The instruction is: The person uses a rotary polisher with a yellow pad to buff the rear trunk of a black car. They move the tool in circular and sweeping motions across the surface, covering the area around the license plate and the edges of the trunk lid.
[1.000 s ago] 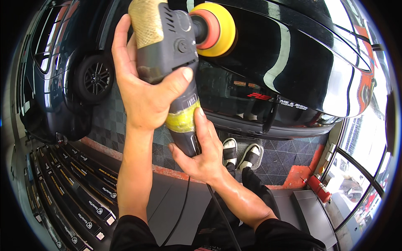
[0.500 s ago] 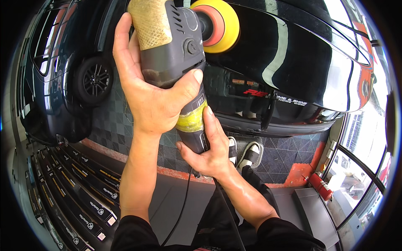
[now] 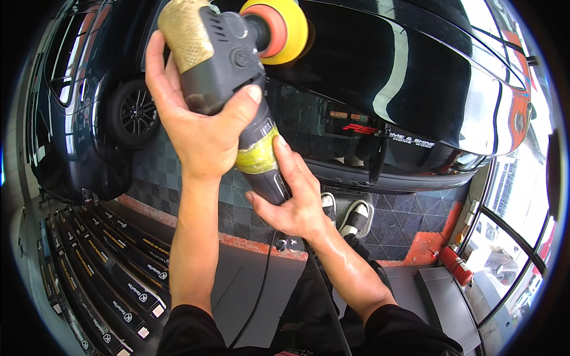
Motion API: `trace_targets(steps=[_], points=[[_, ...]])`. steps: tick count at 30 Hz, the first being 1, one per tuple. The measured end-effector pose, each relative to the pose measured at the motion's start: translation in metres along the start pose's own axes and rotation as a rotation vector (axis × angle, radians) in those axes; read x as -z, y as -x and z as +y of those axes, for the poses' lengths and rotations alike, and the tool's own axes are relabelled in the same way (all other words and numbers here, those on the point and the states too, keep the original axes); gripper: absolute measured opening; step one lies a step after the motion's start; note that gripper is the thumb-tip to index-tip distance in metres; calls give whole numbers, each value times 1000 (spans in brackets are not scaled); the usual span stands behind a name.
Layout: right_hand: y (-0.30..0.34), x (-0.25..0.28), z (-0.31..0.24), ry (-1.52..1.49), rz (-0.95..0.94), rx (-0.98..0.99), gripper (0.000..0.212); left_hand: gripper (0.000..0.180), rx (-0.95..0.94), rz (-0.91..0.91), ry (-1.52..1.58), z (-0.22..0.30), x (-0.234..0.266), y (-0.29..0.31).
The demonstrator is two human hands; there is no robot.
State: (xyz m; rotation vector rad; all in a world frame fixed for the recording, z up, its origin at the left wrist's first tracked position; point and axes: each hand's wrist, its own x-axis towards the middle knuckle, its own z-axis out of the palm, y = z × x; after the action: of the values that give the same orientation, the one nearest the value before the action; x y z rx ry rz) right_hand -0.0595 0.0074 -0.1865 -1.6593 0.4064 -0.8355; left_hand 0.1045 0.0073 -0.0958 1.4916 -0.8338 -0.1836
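Observation:
Both my hands hold a black car polisher (image 3: 222, 74) with a gold textured grip cover on its head. My left hand (image 3: 202, 130) wraps around the body just below the head, thumb lying across the near side. Lower down, my right hand (image 3: 291, 199) grips the handle below a band of yellow tape (image 3: 257, 155). The polisher's round yellow foam pad (image 3: 291, 29) faces right, toward the glossy panel of a black car (image 3: 350, 65). Whether the pad touches the panel cannot be made out. A black power cord (image 3: 258, 296) hangs from the handle end.
Another dark car (image 3: 77, 118) stands at the left. Long black boxes (image 3: 107, 273) lie side by side at the lower left. Dark floor tiles (image 3: 392, 222) lie under my feet. A red fire extinguisher (image 3: 455, 265) stands by the windows at the right.
The polisher has shifted left and slightly up, carried by both hands, and its handle slants more. My grip on it looks the same.

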Motion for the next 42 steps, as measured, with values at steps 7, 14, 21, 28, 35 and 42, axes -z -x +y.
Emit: trace_targets(steps=[7, 14, 21, 28, 35, 42], points=[[14, 16, 1, 25, 20, 22, 105, 114, -50, -31, -6, 7, -18, 12], [32, 35, 2, 25, 94, 80, 107, 117, -95, -97, -16, 17, -43, 22], [17, 31, -6, -31, -21, -16, 105, 114, 32, -7, -12, 20, -26, 18], [36, 33, -11, 7, 116, 14, 99, 117, -48, -83, 51, 19, -40, 31], [32, 43, -12, 28, -17, -1, 107, 116, 52, 4, 44, 27, -35, 33], [57, 59, -11, 30, 73, 76, 112, 117, -42, -109, 16, 37, -64, 44]])
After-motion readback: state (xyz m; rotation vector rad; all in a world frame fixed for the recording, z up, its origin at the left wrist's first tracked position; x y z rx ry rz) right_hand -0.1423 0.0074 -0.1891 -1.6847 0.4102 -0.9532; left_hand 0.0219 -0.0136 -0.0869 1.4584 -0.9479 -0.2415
